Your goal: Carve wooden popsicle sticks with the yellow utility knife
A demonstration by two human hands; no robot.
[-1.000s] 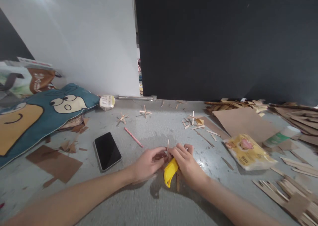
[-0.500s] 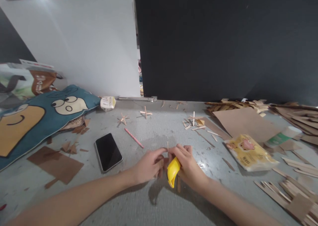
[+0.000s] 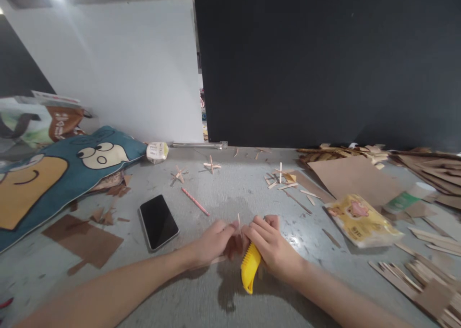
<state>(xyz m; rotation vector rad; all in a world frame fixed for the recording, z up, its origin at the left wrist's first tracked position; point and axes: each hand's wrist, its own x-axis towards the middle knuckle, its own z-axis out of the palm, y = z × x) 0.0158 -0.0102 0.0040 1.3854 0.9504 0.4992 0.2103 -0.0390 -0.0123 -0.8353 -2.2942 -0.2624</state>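
Note:
My right hand is wrapped round a yellow curved tool with a ridged edge. Its working end is hidden under my fingers, so its kind is unclear. Close against it, my left hand is closed, fingers bent inward and partly blurred. A thin pale wooden stick pokes up between the two hands, pinched by my left fingers. Another flat wooden strip shows beneath my left hand. Beyond the hands lie a pink patterned stick and small crossed-stick figures.
At left are a black-screened phone, a brown cardboard piece and a blue cartoon cushion. On the right lie a yellow tissue pack, a green-and-white bottle and wooden strips. A dark panel stands behind.
Both hands have shifted slightly, the yellow tool has tipped down towards me and shows more of its ridges. The upright stick leans a little left.

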